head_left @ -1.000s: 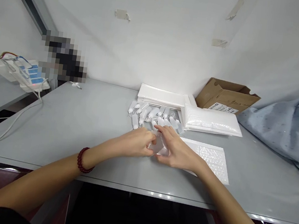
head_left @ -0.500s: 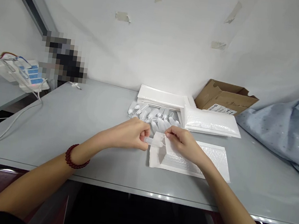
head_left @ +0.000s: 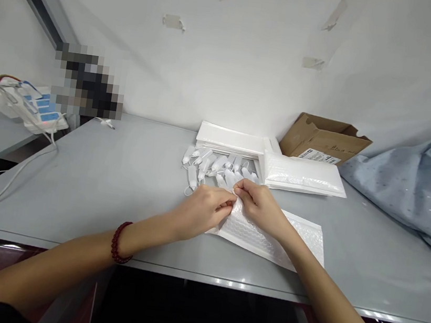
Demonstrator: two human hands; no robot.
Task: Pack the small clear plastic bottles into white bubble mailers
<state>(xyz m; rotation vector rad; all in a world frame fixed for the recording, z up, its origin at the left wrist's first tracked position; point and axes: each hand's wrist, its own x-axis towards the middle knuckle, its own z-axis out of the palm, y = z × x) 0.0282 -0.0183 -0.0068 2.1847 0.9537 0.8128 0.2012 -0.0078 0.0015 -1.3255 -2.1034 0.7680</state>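
Observation:
A white bubble mailer (head_left: 305,231) lies slanted on the grey table, its open end towards the left. My right hand (head_left: 261,204) pinches the upper edge of that opening between thumb and fingers and lifts it a little. At the mouth, my left hand (head_left: 199,209) has its fingers pressed together, touching or just inside the lip. The fingers and the mailer hide whatever they hold. Behind both hands lies a pile of small translucent white tags (head_left: 207,165) with thin loops; one tag (head_left: 192,176) lies nearest the left hand.
At the back is a stack of flat white mailers (head_left: 230,138), with a plump white mailer (head_left: 305,174) beside it. A brown cardboard box (head_left: 327,139) stands against the wall. Pale blue cloth (head_left: 415,182) lies at the right; a power strip (head_left: 43,107) with cables is at the left.
My left hand moved right, up to the mailer's mouth; the translucent tag it held is out of sight. The mailer has turned slightly, its left end now lower. My right hand keeps its pinch.

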